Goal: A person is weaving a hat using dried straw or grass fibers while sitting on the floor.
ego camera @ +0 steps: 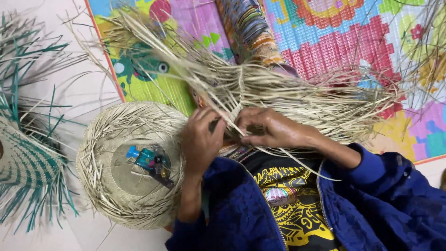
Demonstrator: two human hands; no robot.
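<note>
I see both hands working one piece of half-woven pale straw [278, 93] that lies across the lap, loose strands fanning out over the colourful play mat [353, 42]. Left hand [200, 139] is curled, fingers pinching strands at the woven edge. Right hand [274, 129] is closed around the same edge, touching the left. Just left of them sits an upturned straw hat [100, 186] with a small blue bottle [147, 160] inside. A green-and-natural woven piece [28, 158] lies at far left.
</note>
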